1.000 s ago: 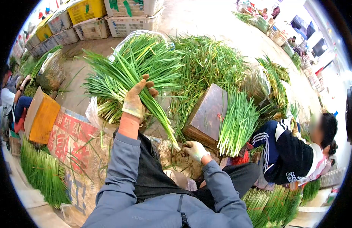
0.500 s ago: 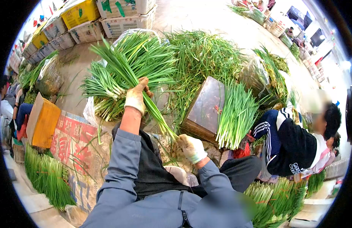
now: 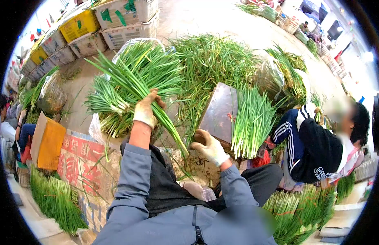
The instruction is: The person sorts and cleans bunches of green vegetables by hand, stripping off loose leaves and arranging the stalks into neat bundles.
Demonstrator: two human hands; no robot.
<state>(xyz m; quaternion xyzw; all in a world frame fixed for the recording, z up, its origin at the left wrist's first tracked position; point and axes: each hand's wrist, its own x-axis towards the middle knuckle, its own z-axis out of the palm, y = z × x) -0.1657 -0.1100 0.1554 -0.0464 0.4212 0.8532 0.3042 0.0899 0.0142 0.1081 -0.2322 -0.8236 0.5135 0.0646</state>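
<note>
My left hand [image 3: 145, 109], in a pale work glove with the fingertips bare, is closed round the middle of a bunch of garlic chives [image 3: 171, 131]. Its green leaves fan up to the left and the pale stem ends point down to the right. My right hand [image 3: 210, 148], also gloved, is just right of those ends, apart from them, thumb and fingers spread with nothing held. Beyond it is a dark-topped wooden block [image 3: 219, 109], with a row of chives [image 3: 253, 124] lying along its right side. A pile of chives [image 3: 150, 67] lies behind my left hand.
A heap of loose leaves [image 3: 216, 61] covers the floor ahead. At right sits a person in a black jacket [image 3: 316, 149]. Stacked crates [image 3: 128, 34] stand at the back left, an orange-sided box [image 3: 49, 143] at left. Tied chives lie at lower left [image 3: 56, 200] and lower right [image 3: 300, 208].
My right hand has let go of the stem ends, opened and moved slightly right and up. My left hand still holds the bunch, now a little lower. The view has shifted slightly.
</note>
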